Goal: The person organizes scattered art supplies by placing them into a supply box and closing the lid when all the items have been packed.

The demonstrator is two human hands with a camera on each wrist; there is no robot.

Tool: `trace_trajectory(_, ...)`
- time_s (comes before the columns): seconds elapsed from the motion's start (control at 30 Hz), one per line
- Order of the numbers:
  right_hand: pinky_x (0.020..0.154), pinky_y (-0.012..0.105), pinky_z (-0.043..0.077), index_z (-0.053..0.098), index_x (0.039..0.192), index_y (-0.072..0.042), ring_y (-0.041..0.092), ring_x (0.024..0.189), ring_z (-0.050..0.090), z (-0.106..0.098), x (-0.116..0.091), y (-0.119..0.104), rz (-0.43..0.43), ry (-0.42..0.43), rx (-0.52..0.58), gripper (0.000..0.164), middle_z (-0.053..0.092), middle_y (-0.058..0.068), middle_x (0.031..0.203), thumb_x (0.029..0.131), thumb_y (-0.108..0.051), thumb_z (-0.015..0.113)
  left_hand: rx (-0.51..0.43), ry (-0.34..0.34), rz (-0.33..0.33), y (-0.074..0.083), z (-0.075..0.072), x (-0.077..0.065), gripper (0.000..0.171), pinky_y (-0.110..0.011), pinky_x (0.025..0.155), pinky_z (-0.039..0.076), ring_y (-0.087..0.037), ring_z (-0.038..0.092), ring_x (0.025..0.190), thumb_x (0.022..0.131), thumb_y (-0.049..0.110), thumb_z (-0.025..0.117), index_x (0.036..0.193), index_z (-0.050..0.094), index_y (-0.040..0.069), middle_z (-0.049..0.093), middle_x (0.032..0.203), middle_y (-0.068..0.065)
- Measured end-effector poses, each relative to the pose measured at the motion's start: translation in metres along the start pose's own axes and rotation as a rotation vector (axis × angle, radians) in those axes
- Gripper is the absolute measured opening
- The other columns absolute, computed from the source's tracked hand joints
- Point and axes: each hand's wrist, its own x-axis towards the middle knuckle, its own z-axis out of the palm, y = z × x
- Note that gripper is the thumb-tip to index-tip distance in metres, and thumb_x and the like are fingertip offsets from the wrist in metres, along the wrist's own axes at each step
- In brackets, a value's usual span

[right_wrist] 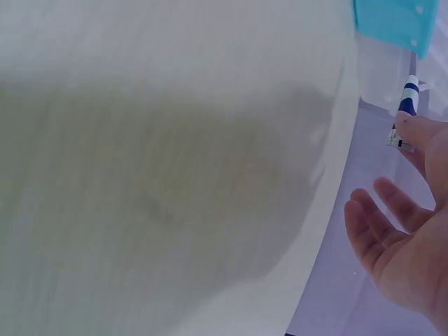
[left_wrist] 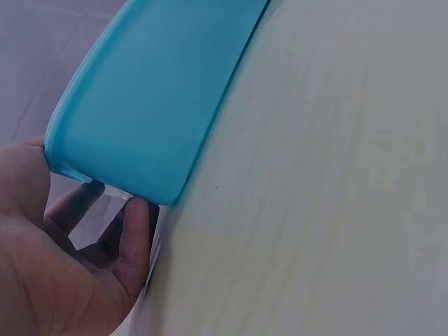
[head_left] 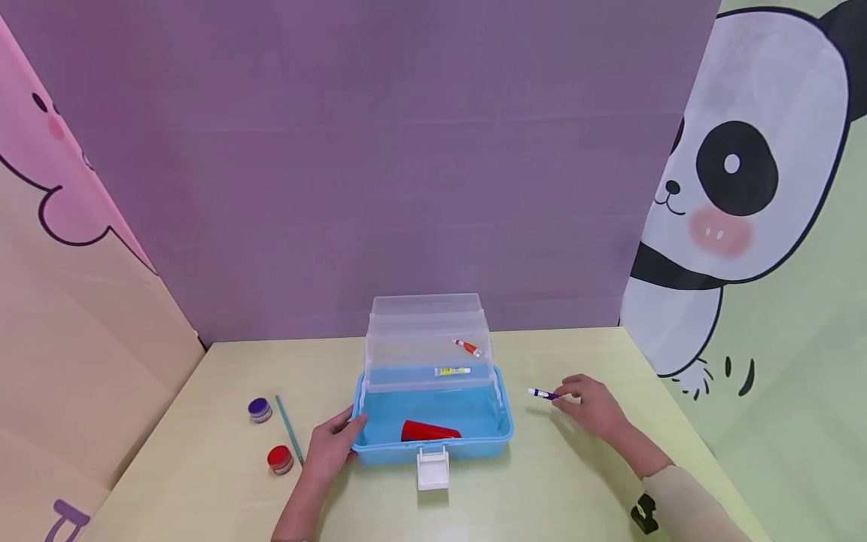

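A blue plastic box (head_left: 433, 452) with its clear lid (head_left: 427, 324) raised stands mid-table. My left hand (head_left: 330, 444) grips the box's left side, thumb over the rim; in the left wrist view, the fingers (left_wrist: 134, 234) meet the blue wall's edge. To the right of the box, my right hand (head_left: 591, 405) pinches a small purple-and-white paint tube (head_left: 542, 394) above the table. The same tube (right_wrist: 409, 98) shows between thumb and finger in the right wrist view, other fingers loosely bent. Inside the box lies a red tapered object (head_left: 428, 431).
A yellow tube (head_left: 452, 371) and an orange-red tube (head_left: 469, 348) overlap the raised lid. Left of the box are a purple-lidded jar (head_left: 260, 410), a red-lidded jar (head_left: 280, 459) and a thin teal stick (head_left: 290, 429). A white latch (head_left: 433, 470) hangs in front.
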Motion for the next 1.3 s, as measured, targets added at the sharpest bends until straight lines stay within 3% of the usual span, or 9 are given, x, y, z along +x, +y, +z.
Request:
trace_trajectory(0.57, 0.077, 0.048, 0.053, 0.076, 0.094, -0.006, 0.036, 0.089, 0.066, 0.003, 0.023, -0.011, -0.015, 0.066, 0.016, 0.012, 0.064, 0.020, 0.112, 0.085, -0.014, 0.075, -0.014, -0.001, 0.017, -0.001, 0.001, -0.001, 0.063, -0.031, 0.069, 0.055, -0.024, 0.063, 0.092, 0.092, 0.040, 0.066, 0.141, 0.050, 0.005, 0.057, 0.127, -0.025)
trace_trajectory(0.9, 0.076, 0.047, 0.053, 0.076, 0.092, -0.007, 0.037, 0.096, 0.063, 0.001, 0.033, -0.016, -0.088, 0.102, -0.017, 0.011, 0.064, 0.019, 0.110, 0.083, -0.014, 0.076, -0.016, -0.006, 0.007, -0.002, 0.001, 0.001, 0.065, -0.030, 0.070, 0.054, -0.026, 0.062, 0.095, 0.091, 0.043, 0.066, 0.143, 0.049, 0.006, 0.055, 0.131, -0.026)
trace_trajectory(1.3, 0.075, 0.046, 0.053, 0.077, 0.094, -0.007, 0.038, 0.102, 0.061, 0.001, 0.041, -0.026, -0.082, 0.104, -0.017, 0.013, 0.064, 0.019, 0.112, 0.083, -0.015, 0.077, -0.021, -0.008, 0.013, -0.005, 0.001, 0.002, 0.066, -0.030, 0.070, 0.055, -0.025, 0.062, 0.094, 0.091, 0.044, 0.066, 0.143, 0.048, 0.006, 0.054, 0.131, -0.026)
